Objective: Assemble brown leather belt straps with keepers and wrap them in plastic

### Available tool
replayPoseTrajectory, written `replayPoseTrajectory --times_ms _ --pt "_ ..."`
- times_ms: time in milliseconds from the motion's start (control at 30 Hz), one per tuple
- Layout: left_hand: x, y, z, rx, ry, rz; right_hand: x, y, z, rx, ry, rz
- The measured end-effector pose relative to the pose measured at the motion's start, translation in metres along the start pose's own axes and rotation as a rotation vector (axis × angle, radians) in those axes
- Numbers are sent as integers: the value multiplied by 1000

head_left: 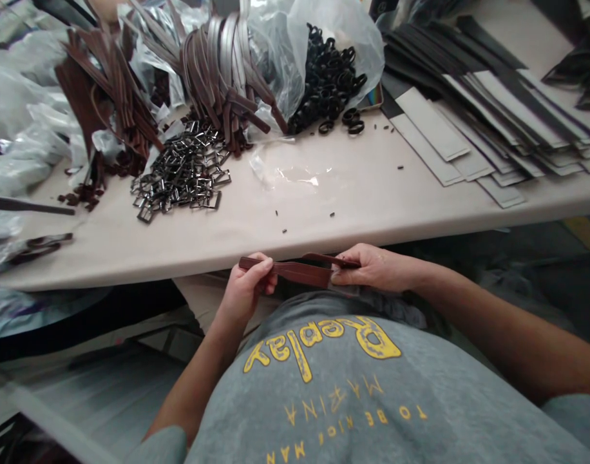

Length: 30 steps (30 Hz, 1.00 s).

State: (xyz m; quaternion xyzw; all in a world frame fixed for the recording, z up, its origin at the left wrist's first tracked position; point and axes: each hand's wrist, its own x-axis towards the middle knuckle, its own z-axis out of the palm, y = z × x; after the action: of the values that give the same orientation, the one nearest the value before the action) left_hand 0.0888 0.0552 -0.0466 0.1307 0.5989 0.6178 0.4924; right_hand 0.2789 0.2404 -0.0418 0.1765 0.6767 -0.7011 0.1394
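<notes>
Flat, reddish-brown strap (305, 274), looking narrower toward the left hand (250, 278).

Soft, even light across the pale tabletop (237, 225), sharp glints on clear plastic (302, 175), dark shadow beneath, blurred, stretched edges, source apparently overhead
</notes>
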Motion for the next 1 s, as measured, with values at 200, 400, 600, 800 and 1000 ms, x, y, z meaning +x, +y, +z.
replayPoseTrajectory --times_ms 200,400,600,800,1000 --pt "1 -5 1 -70 19 -83 -6 6 2 38 72 -15" --pt "-5 -7 -3 5 53 74 -15 10 17 -573 410 -148" --pt "-15 -1 11 -61 -63 117 -29 24 29 -1000 660 -410" --pt "-21 1 7 80 -29 156 -44 24 19 -576 435 -406" --pt "-23 -2 16 103 -65 149 -22 -13 23 -26 497 -362"
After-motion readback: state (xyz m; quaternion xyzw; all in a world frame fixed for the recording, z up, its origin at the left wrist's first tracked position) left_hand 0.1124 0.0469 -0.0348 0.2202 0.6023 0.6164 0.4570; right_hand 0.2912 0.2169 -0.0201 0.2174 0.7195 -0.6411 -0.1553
